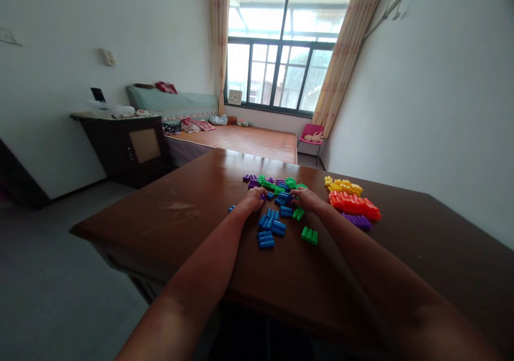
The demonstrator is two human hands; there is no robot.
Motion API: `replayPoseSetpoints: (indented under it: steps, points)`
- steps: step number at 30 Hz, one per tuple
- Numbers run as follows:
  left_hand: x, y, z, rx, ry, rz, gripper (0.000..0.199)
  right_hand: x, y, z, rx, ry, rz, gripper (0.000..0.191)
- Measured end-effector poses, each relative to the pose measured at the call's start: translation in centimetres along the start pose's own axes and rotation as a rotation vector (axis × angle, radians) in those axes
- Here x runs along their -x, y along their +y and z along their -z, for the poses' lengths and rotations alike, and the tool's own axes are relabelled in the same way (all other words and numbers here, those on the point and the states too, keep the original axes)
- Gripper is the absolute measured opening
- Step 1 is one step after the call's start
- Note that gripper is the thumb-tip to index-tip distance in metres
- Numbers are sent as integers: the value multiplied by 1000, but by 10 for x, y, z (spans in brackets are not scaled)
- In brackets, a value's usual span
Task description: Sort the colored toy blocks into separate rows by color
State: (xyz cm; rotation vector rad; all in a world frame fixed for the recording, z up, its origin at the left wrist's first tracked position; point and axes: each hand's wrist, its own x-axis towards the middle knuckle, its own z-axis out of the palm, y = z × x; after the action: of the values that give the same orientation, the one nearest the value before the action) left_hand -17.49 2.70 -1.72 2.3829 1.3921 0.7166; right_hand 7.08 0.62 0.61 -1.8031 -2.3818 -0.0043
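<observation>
A mixed heap of blue, green and purple ribbed plastic blocks lies in the middle of the table. My left hand (254, 198) is at the left side of the heap, fingers curled on a purple block (263, 196). On the heap's right side, my right hand (307, 198) has its fingers bent round another purple block (292, 200), mostly hidden. Green blocks (277, 189) lie between the hands. Closer to me are several blue blocks (266, 222) and a separate green block (309, 235).
On the right of the brown table (180, 205), blocks are grouped by colour: yellow (346, 186), orange-red (354, 204) and purple (356, 221). Beyond the table stand a bed (257, 140), a pink chair (312, 134) and a dark cabinet (116, 149).
</observation>
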Motion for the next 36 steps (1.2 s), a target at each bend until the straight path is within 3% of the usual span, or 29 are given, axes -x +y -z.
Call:
replayPoseSetpoints:
  steps: [5,9,14,17,20,23,25,27,31,36]
  points:
    - [-1,-3,1,51,7,14,37,-13,-3,5,-64,-49,-11,19]
    - [-1,-4,3,24,9,40,35,-11,-9,7,-106,-19,0,21]
    - [-3,-9,4,4,10,58,27,17,-8,22,-302,155,9,18]
    - [-5,-12,4,-22,27,58,27,52,26,40,-469,325,-100,26]
    - [-8,-15,4,-75,36,48,28,100,92,50,-553,471,-305,37]
    - [-11,-18,6,-93,56,39,26,149,162,41,-532,587,-573,36]
    - [-13,-20,10,-85,116,40,27,173,193,26,-492,577,-704,33]
    - [-15,-20,14,-62,187,44,30,186,206,12,-428,502,-788,30]
    - [-17,-10,20,-15,239,36,32,183,198,-1,-251,385,-804,29]
    - [-24,17,17,-37,231,-80,31,175,187,5,-190,228,-818,33]
